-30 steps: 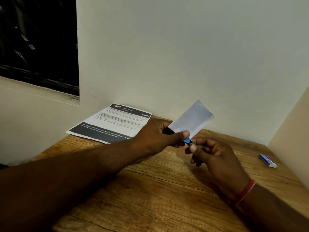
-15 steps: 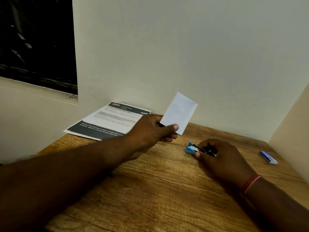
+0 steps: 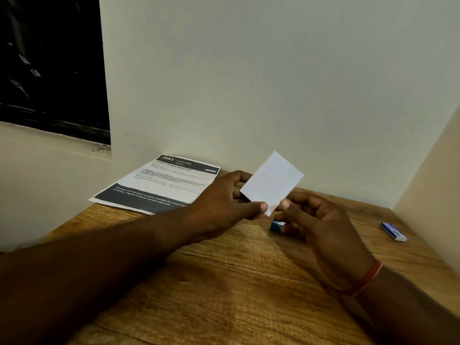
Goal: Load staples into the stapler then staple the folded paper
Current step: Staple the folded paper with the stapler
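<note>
The folded white paper [image 3: 272, 183] is held up above the wooden table [image 3: 224, 282], near the back wall. My left hand [image 3: 224, 197] pinches its lower left edge between thumb and fingers. My right hand [image 3: 321, 227] pinches the paper's bottom corner, thumb on the front. The small blue stapler [image 3: 275, 226] shows just below that corner, mostly hidden behind my right fingers; whether it lies on the table or touches the fingers I cannot tell.
A small blue and white staple box [image 3: 394, 231] lies at the right, close to the side wall. A printed sheet [image 3: 161, 185] with dark bands lies at the back left. Walls close off the table at the back and right.
My right hand brought the stapler down from the paper to the table, then rose and took the paper's bottom corner. My left hand kept the paper, tilting it slightly.
</note>
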Demonstrator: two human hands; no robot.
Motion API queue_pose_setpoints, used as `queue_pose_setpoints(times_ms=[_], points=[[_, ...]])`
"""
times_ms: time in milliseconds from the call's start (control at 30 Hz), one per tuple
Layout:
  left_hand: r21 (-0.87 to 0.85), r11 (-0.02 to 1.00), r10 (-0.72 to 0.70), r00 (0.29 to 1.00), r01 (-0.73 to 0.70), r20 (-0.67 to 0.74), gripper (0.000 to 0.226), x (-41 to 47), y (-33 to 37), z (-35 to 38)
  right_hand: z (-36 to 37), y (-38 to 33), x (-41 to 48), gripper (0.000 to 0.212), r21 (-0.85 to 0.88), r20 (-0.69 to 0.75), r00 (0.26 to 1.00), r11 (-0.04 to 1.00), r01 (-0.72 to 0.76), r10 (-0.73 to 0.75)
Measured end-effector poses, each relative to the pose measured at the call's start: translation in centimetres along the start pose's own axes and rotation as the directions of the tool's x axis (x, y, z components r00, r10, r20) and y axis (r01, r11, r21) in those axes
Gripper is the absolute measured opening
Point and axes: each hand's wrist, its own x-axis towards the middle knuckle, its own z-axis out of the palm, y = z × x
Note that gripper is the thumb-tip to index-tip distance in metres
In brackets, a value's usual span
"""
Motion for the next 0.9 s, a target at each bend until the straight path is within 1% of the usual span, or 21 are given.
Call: queue_pose_setpoints(times_ms=[33,100,167,233,300,367,433,467,533,567,633,667,767,900], points=[[0.019,1.000,0.015,1.000,-0.016,0.007,0.053,-0.1,0.0,0.1,0.2,0.2,-0.1,0.025,0.075,0.000,1.000,0.997,-0.015,0.015],[0.105,0.993,0.047,0.999,-0.048,0.019,0.060,-0.3,0.1,0.2,0.4,0.4,-0.1,0.020,0.124,-0.012,0.999,0.992,-0.038,0.040],[0.231,0.969,0.091,0.996,-0.089,0.004,0.071,-0.4,0.1,0.2,0.3,0.4,-0.1,0.011,0.095,-0.041,0.997,0.994,-0.059,0.064],[0.333,0.933,0.159,0.986,-0.134,-0.049,0.081,-0.6,0.4,0.3,0.2,0.3,-0.2,0.010,0.056,-0.076,0.995,0.996,-0.062,0.066],[0.410,0.892,0.246,0.965,-0.191,-0.086,0.075,-0.7,0.7,0.5,0.2,0.2,-0.4,0.013,0.019,-0.103,0.993,0.998,-0.056,0.058],[0.503,0.829,0.326,0.942,-0.244,-0.080,0.062,-0.9,0.7,0.7,0.4,0.0,-0.6,0.014,-0.032,-0.108,0.994,0.999,-0.033,0.029],[0.571,0.777,0.355,0.934,-0.266,-0.048,0.056,-1.3,0.6,0.9,0.7,-0.2,-0.8,0.013,-0.075,-0.098,0.995,0.997,-0.002,-0.005],[0.581,0.770,0.349,0.936,-0.263,-0.039,0.053,-1.4,0.6,1.1,0.9,-0.2,-0.9,0.012,-0.100,-0.086,0.996,0.995,0.017,-0.025],[0.560,0.793,0.317,0.948,-0.240,-0.042,0.045,-1.6,0.9,1.3,1.0,-0.4,-1.0,0.011,-0.141,-0.034,0.997,0.988,0.062,-0.067],[0.538,0.814,0.288,0.956,-0.219,-0.047,0.042,-1.6,1.0,1.2,1.0,-0.5,-1.1,0.015,-0.144,-0.006,0.997,0.986,0.081,-0.082],[0.473,0.866,0.207,0.977,-0.161,-0.047,0.043,-1.3,1.1,0.9,1.1,-0.7,-1.2,0.022,-0.133,0.023,0.995,0.986,0.100,-0.097],[0.436,0.891,0.165,0.985,-0.130,-0.042,0.044,-1.1,1.0,0.7,1.0,-0.7,-1.2,0.022,-0.124,0.022,0.995,0.987,0.100,-0.098],[0.329,0.940,0.090,0.996,-0.084,-0.005,0.046,-0.8,0.6,0.4,0.8,-0.4,-1.0,0.015,-0.082,0.020,0.996,0.993,0.084,-0.082],[0.272,0.961,0.050,0.998,-0.057,0.034,0.038,-0.8,0.6,0.3,0.6,-0.1,-0.8,0.014,-0.057,0.029,0.997,0.995,0.078,-0.076]])
